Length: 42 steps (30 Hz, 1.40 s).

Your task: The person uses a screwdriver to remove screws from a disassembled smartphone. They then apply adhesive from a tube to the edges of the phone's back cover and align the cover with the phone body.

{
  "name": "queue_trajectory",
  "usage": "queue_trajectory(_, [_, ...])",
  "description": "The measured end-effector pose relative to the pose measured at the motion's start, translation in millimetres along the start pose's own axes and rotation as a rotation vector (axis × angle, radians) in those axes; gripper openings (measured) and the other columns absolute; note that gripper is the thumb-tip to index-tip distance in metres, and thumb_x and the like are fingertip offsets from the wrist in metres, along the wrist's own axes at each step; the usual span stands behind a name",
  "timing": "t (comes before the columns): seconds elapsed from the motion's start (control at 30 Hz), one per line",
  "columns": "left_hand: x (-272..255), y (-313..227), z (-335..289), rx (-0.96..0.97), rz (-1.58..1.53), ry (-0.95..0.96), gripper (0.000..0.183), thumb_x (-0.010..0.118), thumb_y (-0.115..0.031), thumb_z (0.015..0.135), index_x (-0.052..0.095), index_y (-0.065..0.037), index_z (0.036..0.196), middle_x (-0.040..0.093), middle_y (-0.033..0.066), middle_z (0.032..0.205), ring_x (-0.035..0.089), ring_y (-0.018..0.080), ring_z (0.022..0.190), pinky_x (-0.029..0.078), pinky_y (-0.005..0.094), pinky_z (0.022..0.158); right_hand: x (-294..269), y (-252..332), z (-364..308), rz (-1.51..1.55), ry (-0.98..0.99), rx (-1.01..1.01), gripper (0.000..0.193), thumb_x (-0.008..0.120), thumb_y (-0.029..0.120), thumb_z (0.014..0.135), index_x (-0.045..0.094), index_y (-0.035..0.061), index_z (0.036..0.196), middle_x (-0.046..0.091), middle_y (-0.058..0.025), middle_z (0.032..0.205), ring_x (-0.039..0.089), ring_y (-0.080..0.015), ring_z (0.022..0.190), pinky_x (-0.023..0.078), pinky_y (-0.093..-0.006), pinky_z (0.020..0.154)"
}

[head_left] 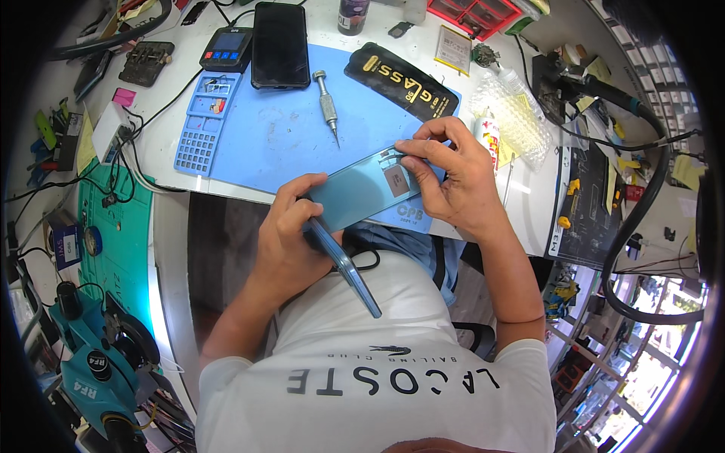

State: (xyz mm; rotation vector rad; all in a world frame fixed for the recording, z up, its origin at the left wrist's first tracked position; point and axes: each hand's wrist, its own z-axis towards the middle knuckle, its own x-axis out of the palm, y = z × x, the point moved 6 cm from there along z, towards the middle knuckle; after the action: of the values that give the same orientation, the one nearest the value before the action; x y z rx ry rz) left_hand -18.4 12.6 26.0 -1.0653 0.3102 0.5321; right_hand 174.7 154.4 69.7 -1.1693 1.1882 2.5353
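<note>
My left hand (283,238) is closed round a blue-edged phone (343,264), tilted almost edge-on. Its thumb and fingers also pinch the near left end of a light-blue phone back cover (355,195). At the cover's far right end, beside a grey square patch, my right hand (457,174) is closed with thumb and fingertips at the camera cutouts. A thin dark strip shows under those fingertips; what it is I cannot make out. The cover is held over the front edge of a blue work mat (264,140). A precision screwdriver (327,107) lies beyond it.
Behind are a black phone (280,45), a black glass-protector sleeve (400,81) and a small-parts tray (210,124). A white glue tube (487,140) and bubble wrap (521,117) lie close to my right hand. A teal microscope (94,362) stands at the left; a thick black hose (657,174) curves at the right.
</note>
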Motion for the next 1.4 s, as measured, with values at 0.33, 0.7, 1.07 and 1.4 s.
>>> queue_trajectory(0.33, [0, 1, -2, -0.033, -0.011, -0.002, 0.079, 0.086, 0.007, 0.075, 0.037, -0.016, 0.132, 0.057, 0.0284, 0.138, 0.068, 0.0369, 0.116, 0.059, 0.0409, 0.088, 0, 7, 4, -0.069, 0.014, -0.029, 0.026, 0.081, 0.002, 0.081, 0.082, 0.0114, 0.106, 0.064, -0.0074, 0.098, 0.062, -0.0217, 0.076, 0.053, -0.033, 0.064])
queue_trajectory(0.7, [0, 0, 0, 0.019, -0.012, -0.025, 0.081, 0.087, 0.006, 0.075, 0.035, -0.016, 0.133, 0.058, 0.0289, 0.138, 0.068, 0.0358, 0.117, 0.058, 0.0404, 0.089, 0, 10, 1, -0.079, 0.024, -0.004, 0.026, 0.08, 0.0, 0.083, 0.081, 0.0086, 0.108, 0.067, -0.0084, 0.1, 0.064, -0.0218, 0.082, 0.052, -0.0328, 0.069])
queue_trajectory(1.07, [16, 10, -11, -0.079, -0.029, -0.172, 0.084, 0.092, -0.001, 0.075, 0.029, -0.011, 0.131, 0.057, 0.0285, 0.138, 0.065, 0.034, 0.123, 0.057, 0.0388, 0.096, 19, 34, -44, 0.024, -0.014, 0.06, 0.025, 0.079, 0.004, 0.086, 0.076, 0.0081, 0.11, 0.064, -0.0086, 0.093, 0.062, -0.028, 0.085, 0.051, -0.0377, 0.069])
queue_trajectory(1.4, [16, -2, -6, -0.146, 0.055, -0.179, 0.086, 0.092, -0.003, 0.074, 0.026, -0.003, 0.13, 0.051, 0.0257, 0.139, 0.062, 0.0309, 0.125, 0.054, 0.0374, 0.102, 4, 22, -50, -0.121, -0.299, 0.137, 0.031, 0.074, -0.003, 0.086, 0.075, 0.0051, 0.115, 0.063, -0.0118, 0.1, 0.062, -0.0286, 0.088, 0.052, -0.0373, 0.072])
